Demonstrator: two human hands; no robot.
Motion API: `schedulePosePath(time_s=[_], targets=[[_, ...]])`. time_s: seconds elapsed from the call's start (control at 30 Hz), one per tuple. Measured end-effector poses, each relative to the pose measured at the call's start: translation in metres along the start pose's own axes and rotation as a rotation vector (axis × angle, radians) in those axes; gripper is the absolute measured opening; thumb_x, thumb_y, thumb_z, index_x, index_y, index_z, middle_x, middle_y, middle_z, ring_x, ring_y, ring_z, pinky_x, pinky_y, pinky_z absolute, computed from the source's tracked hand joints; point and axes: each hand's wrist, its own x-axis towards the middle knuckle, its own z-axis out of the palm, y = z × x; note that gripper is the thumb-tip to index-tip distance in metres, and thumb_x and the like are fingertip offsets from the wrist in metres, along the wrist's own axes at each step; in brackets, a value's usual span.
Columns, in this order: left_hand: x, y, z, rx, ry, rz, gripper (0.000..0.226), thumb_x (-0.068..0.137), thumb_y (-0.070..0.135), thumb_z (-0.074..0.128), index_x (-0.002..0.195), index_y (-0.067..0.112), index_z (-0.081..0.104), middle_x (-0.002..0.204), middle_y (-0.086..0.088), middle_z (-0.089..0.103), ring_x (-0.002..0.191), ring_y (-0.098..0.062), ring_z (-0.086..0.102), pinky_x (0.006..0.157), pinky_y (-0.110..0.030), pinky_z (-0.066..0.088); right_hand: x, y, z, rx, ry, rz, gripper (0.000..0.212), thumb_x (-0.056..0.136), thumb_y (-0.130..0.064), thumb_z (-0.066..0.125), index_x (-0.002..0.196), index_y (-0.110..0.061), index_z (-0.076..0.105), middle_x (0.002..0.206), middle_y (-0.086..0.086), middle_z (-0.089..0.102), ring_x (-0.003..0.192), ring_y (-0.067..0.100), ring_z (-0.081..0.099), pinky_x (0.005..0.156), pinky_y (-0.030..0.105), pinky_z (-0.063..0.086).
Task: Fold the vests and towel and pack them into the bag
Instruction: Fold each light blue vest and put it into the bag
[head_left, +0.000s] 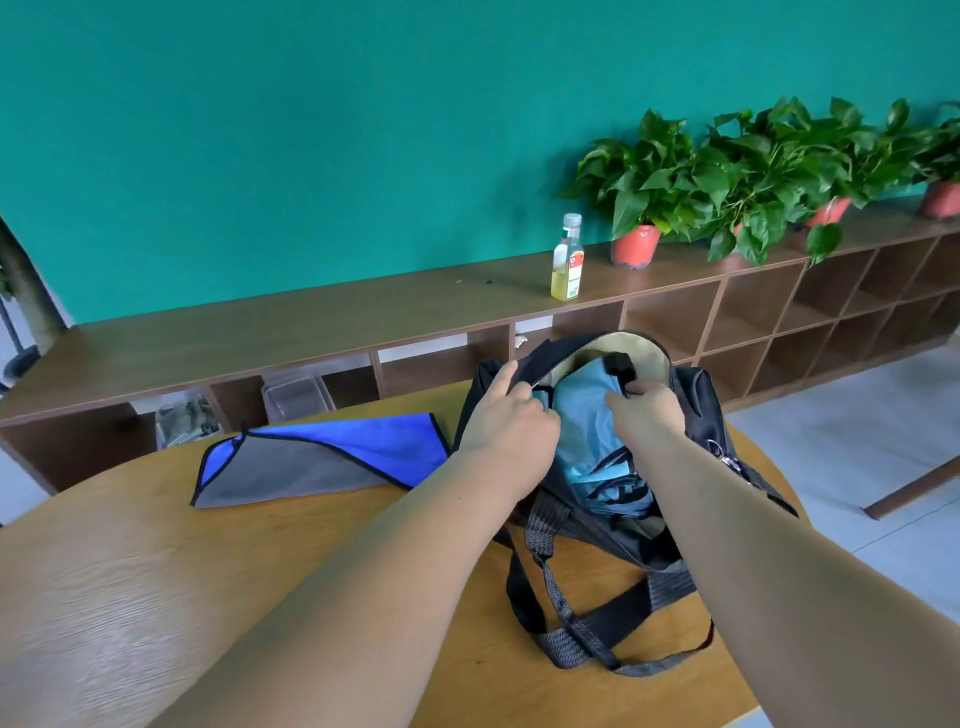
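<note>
The light-blue vests (587, 421) lie bundled inside the open black bag (698, 395), filling its mouth against the pale lining. The bag stands on the right part of the desk (156, 571), its straps (571, 631) trailing loose toward the viewer. Both hands are at the opening: the left hand (506, 418) grips the left rim, thumb up along the edge and fingers curled inward; the right hand (647, 410) grips the right rim, fingers curled by a black tab. The blue and grey towel (322, 457) lies half-folded on the desk, just left of the bag. Behind the desk runs a low wooden shelf (311, 317) bearing an oil bottle (568, 260) and potted plants (649, 176) against a teal wall (311, 130).
</note>
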Motion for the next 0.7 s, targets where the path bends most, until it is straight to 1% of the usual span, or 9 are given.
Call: schedulePosePath(time_s=[0.07, 0.13, 0.2, 0.27, 0.33, 0.4, 0.47, 0.57, 0.7], targets=[[-0.002, -0.001, 0.001, 0.019, -0.025, 0.018, 0.033, 0.104, 0.020, 0.041, 0.117, 0.023, 0.071, 0.116, -0.001, 0.070, 0.128, -0.027, 0.049, 0.129, -0.056, -0.004, -0.004, 0.001, 0.003, -0.182, -0.010, -0.016, 0.046, 0.100, -0.026, 0.065, 0.141, -0.010, 0.053, 0.123, 0.016, 0.066, 0.093, 0.034, 0.059, 0.076, 0.034, 0.045], [-0.005, -0.002, 0.005, 0.023, -0.023, 0.019, 0.035, 0.106, 0.025, 0.039, 0.113, 0.024, 0.073, 0.115, -0.001, 0.070, 0.128, -0.027, 0.049, 0.129, -0.056, -0.007, -0.015, -0.002, 0.005, -0.424, 0.044, -0.103, 0.050, 0.098, -0.024, 0.070, 0.136, -0.005, 0.043, 0.126, 0.021, 0.061, 0.101, 0.040, 0.064, 0.075, 0.038, 0.047], [-0.008, -0.005, 0.011, 0.011, -0.005, 0.021, 0.035, 0.107, 0.030, 0.039, 0.110, 0.024, 0.073, 0.113, -0.001, 0.069, 0.126, -0.027, 0.050, 0.128, -0.057, -0.009, -0.025, -0.004, 0.008, -0.705, 0.163, -0.329, 0.053, 0.094, -0.022, 0.076, 0.128, -0.007, 0.039, 0.129, 0.019, 0.052, 0.112, 0.038, 0.061, 0.081, 0.041, 0.051], [-0.009, -0.006, 0.014, 0.008, 0.021, 0.029, 0.034, 0.107, 0.031, 0.039, 0.111, 0.023, 0.072, 0.111, -0.001, 0.069, 0.125, -0.027, 0.050, 0.128, -0.057, -0.008, -0.034, -0.008, 0.012, -0.955, 0.221, -0.605, 0.044, 0.094, -0.024, 0.073, 0.127, -0.013, 0.046, 0.129, 0.011, 0.048, 0.119, 0.031, 0.052, 0.091, 0.039, 0.049], [-0.011, -0.005, 0.012, 0.006, 0.028, 0.035, 0.035, 0.108, 0.032, 0.037, 0.117, 0.021, 0.069, 0.113, -0.002, 0.069, 0.127, -0.028, 0.050, 0.128, -0.057, -0.007, -0.038, -0.006, 0.016, -1.098, 0.071, -0.726, 0.042, 0.103, -0.035, 0.059, 0.141, -0.022, 0.047, 0.145, 0.009, 0.041, 0.134, 0.031, 0.041, 0.104, 0.042, 0.044], [-0.012, -0.002, 0.010, 0.003, 0.032, 0.033, 0.036, 0.108, 0.030, 0.036, 0.124, 0.020, 0.066, 0.116, -0.003, 0.068, 0.128, -0.028, 0.049, 0.128, -0.057, -0.007, -0.032, 0.006, 0.017, -1.159, -0.133, -0.623, 0.057, 0.109, -0.052, 0.037, 0.159, -0.029, 0.026, 0.169, 0.010, 0.014, 0.156, 0.033, 0.013, 0.120, 0.050, 0.028], [-0.015, -0.002, 0.008, -0.005, 0.033, 0.022, 0.036, 0.108, 0.029, 0.035, 0.127, 0.019, 0.063, 0.116, -0.004, 0.067, 0.127, -0.029, 0.049, 0.128, -0.058, -0.006, -0.021, 0.025, 0.017, -1.093, -0.272, -0.512, 0.066, 0.108, -0.061, 0.022, 0.165, -0.032, 0.009, 0.175, 0.005, -0.007, 0.161, 0.030, -0.009, 0.127, 0.053, 0.017], [-0.022, -0.006, 0.010, -0.037, 0.029, -0.006, 0.038, 0.109, 0.031, 0.030, 0.126, 0.018, 0.061, 0.116, -0.004, 0.066, 0.126, -0.029, 0.048, 0.128, -0.057, -0.003, -0.009, 0.045, 0.022, -1.021, -0.324, -0.458, 0.069, 0.107, -0.064, 0.017, 0.167, -0.034, 0.003, 0.175, 0.001, -0.017, 0.161, 0.025, -0.016, 0.129, 0.052, 0.012], [-0.030, -0.011, 0.013, -0.084, 0.034, -0.025, 0.040, 0.110, 0.032, 0.028, 0.128, 0.018, 0.060, 0.120, -0.004, 0.066, 0.127, -0.027, 0.048, 0.128, -0.057, -0.002, -0.008, 0.042, 0.027, -1.045, -0.343, -0.458, 0.069, 0.107, -0.063, 0.016, 0.168, -0.035, 0.001, 0.175, -0.001, -0.018, 0.160, 0.024, -0.018, 0.129, 0.053, 0.008]])
